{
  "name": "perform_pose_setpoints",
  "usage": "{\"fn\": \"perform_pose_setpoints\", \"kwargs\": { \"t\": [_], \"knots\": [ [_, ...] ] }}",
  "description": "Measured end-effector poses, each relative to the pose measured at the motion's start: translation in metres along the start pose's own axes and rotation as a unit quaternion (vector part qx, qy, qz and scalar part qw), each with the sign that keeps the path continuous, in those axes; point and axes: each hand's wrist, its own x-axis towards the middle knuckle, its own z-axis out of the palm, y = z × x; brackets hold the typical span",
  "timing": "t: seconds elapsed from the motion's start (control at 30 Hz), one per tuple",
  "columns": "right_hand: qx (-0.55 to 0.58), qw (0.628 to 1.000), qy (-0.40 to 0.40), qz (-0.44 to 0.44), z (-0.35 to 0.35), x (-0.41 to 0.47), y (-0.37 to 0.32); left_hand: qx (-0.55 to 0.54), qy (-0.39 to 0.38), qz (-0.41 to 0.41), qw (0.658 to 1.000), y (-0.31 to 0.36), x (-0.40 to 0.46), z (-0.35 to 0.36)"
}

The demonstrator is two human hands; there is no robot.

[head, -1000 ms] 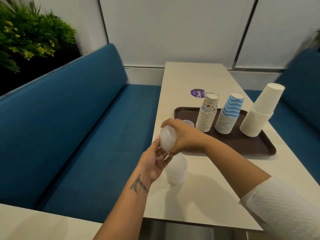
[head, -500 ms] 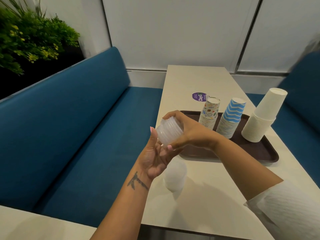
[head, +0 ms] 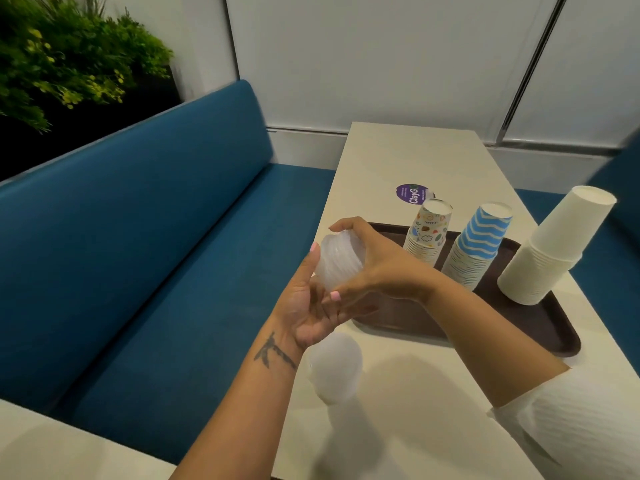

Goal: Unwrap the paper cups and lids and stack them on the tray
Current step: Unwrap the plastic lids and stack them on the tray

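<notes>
My right hand (head: 377,268) grips a stack of translucent plastic lids (head: 337,261) from above, just left of the brown tray (head: 540,327). My left hand (head: 311,306) lies palm up under the stack, its thumb raised against the stack's left side. A second translucent lid stack (head: 334,368) stands on the table below my hands. On the tray stand three upside-down cup stacks: patterned cups (head: 429,233), blue-and-white striped cups (head: 476,247) and plain white cups (head: 550,251).
The cream table (head: 415,157) runs away from me toward a white wall, with a purple round sticker (head: 412,194) beyond the tray. A blue bench (head: 156,244) runs along the left; a green plant (head: 62,60) sits behind it.
Both hands lifted the lid stack a little higher and my left thumb came up against its side. The view shifted slightly.
</notes>
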Motion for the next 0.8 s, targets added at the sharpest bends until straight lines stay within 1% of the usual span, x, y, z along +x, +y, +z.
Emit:
{"fn": "perform_pose_setpoints", "kwargs": {
  "t": [0.1,0.3,0.37,0.47,0.53,0.67,0.8],
  "knots": [
    [-0.022,1.000,-0.004,0.005,0.008,0.005,0.002,-0.038,-0.039,-0.002,0.999,0.002,0.006,-0.007],
    [-0.049,0.999,0.011,-0.001,0.015,0.015,0.003,-0.063,-0.096,-0.009,0.993,0.011,0.020,-0.017],
    [-0.039,0.999,0.008,-0.001,0.016,0.019,0.004,-0.064,-0.106,-0.011,0.992,0.016,0.024,-0.023],
    [0.019,1.000,0.015,0.011,0.015,0.024,0.005,-0.066,-0.119,-0.014,0.991,0.022,0.032,-0.030],
    [0.032,0.999,0.033,0.019,0.014,0.027,0.007,-0.063,-0.114,-0.014,0.991,0.025,0.036,-0.034],
    [-0.058,0.997,0.036,0.031,0.011,0.033,0.013,-0.027,-0.094,-0.025,0.995,0.028,0.045,-0.041],
    [-0.071,0.996,0.038,0.036,0.011,0.041,0.018,0.004,-0.077,-0.028,0.997,0.030,0.052,-0.048]
  ]
}}
